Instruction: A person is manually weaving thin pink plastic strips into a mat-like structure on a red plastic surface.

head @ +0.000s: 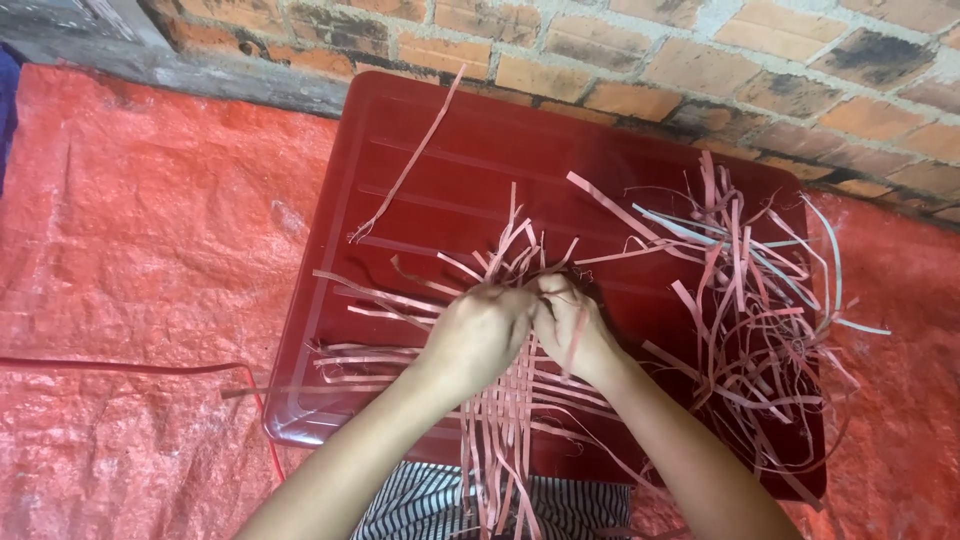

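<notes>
A dark red plastic surface [420, 160] with shallow moulded ridges sits in the middle of the scene, its far edge close to a wall. That brick wall [640, 50] runs across the far side, made of rough orange-red bricks with grey mortar and dark stains. A grey concrete ledge [150, 65] lies along the wall's base at far left. A red woven tarpaulin [130, 260] covers the ground to the left and right of the surface, wrinkled and sunlit. A thin red cord [120, 368] trails across the tarpaulin at left. Black-and-white striped fabric [420, 505] shows at the near edge.
</notes>
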